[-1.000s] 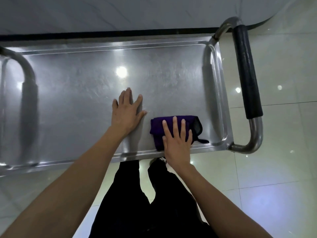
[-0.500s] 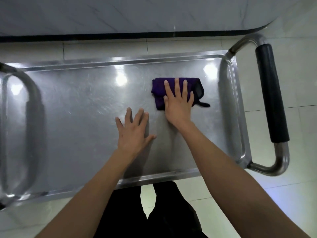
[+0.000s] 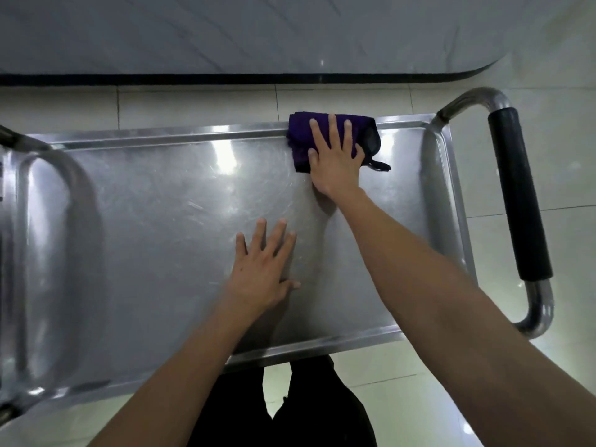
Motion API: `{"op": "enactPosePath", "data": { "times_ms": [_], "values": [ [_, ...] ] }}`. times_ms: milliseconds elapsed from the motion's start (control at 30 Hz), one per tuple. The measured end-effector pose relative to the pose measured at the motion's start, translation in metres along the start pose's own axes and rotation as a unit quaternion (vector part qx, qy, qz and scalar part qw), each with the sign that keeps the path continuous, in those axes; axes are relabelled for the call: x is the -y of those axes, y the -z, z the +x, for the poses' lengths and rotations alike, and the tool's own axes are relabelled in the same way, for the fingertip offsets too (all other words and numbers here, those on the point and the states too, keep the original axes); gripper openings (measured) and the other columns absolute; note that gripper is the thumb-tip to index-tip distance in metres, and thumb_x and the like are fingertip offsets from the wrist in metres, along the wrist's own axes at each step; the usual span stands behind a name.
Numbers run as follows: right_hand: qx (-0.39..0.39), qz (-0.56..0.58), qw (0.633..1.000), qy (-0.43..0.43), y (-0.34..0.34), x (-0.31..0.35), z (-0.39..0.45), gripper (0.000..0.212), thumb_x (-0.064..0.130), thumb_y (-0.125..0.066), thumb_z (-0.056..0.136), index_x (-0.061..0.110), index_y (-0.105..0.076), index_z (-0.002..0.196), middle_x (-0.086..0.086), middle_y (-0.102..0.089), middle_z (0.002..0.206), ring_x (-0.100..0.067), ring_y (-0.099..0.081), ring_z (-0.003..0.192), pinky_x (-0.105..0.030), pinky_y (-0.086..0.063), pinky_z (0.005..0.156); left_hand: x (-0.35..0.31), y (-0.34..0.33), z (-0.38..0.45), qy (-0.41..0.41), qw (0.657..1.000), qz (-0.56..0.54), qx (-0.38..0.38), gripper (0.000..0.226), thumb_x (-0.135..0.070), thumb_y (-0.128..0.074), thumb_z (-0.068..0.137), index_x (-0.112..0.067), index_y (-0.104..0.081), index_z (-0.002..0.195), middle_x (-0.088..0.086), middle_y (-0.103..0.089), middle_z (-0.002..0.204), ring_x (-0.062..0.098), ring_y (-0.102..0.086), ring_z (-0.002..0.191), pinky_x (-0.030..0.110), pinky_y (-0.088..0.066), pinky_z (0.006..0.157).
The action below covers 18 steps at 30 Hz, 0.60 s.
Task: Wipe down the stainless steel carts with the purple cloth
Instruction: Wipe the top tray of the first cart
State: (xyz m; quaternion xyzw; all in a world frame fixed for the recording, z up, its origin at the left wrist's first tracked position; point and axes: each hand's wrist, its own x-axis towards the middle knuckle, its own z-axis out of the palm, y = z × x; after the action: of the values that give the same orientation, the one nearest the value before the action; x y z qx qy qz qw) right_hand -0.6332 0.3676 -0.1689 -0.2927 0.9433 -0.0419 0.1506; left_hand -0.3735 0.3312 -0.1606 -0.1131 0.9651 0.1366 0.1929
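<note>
Pressing purple cloth at cart far rim: right hand flat, covering cloth's middle; left hand splayed flat.

cart: left end cut off | purple cloth: partly hidden under right hand

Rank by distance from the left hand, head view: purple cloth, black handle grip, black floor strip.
From the left hand, flat on the cart top:
1. purple cloth, ahead-right at the far rim, under the right hand.
2. black floor strip, beyond the cart.
3. black handle grip, far right.
</note>
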Motion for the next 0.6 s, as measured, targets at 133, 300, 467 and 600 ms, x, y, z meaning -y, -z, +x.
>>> {"op": "enactPosePath", "data": {
  "times_ms": [133, 300, 467, 600],
  "values": [
    [0.000, -0.010, 1.000, 0.005, -0.020, -0.010, -0.058, 0.056, 0.047, -0.019, 0.103, 0.042, -0.003, 0.157, 0.003, 0.002, 0.168, -0.028, 0.006, 0.154, -0.056, -0.014, 0.118, 0.001, 0.001, -0.001, 0.007, 1.000, 0.000, -0.002, 0.104, -0.075, -0.054, 0.083, -0.027, -0.002, 0.160, 0.002, 0.008, 0.168, 0.036, 0.012, 0.153, 0.066, -0.011, 0.119],
    [-0.005, -0.005, 1.000, 0.019, -0.043, -0.025, -0.148, 0.057, 0.046, -0.020, 0.105, 0.040, 0.000, 0.158, 0.001, 0.005, 0.168, -0.028, 0.008, 0.154, -0.056, -0.013, 0.118, -0.003, 0.000, -0.003, 0.029, 1.000, 0.003, 0.004, 0.109, -0.076, -0.055, 0.082, -0.023, -0.003, 0.160, 0.003, 0.008, 0.168, 0.032, 0.013, 0.154, 0.063, -0.007, 0.121],
    [0.009, -0.025, 0.999, 0.046, -0.064, -0.041, -0.248, 0.058, 0.045, -0.025, 0.106, 0.038, -0.002, 0.159, -0.001, 0.006, 0.168, -0.029, 0.008, 0.154, -0.055, -0.012, 0.119, -0.009, -0.003, -0.010, 0.046, 0.999, 0.014, -0.004, 0.100, -0.071, -0.053, 0.088, -0.024, -0.002, 0.160, 0.004, 0.010, 0.168, 0.033, 0.016, 0.153, 0.066, -0.008, 0.119],
    [0.017, -0.034, 0.996, 0.084, -0.076, -0.061, -0.321, 0.058, 0.044, -0.022, 0.105, 0.034, -0.003, 0.160, -0.005, 0.004, 0.168, -0.031, 0.005, 0.154, -0.055, -0.016, 0.119, -0.021, -0.007, -0.024, 0.107, 0.994, 0.009, -0.010, 0.092, -0.070, -0.053, 0.087, -0.032, -0.009, 0.158, 0.003, 0.007, 0.168, 0.037, 0.013, 0.153, 0.070, -0.012, 0.116]
  ]
}}
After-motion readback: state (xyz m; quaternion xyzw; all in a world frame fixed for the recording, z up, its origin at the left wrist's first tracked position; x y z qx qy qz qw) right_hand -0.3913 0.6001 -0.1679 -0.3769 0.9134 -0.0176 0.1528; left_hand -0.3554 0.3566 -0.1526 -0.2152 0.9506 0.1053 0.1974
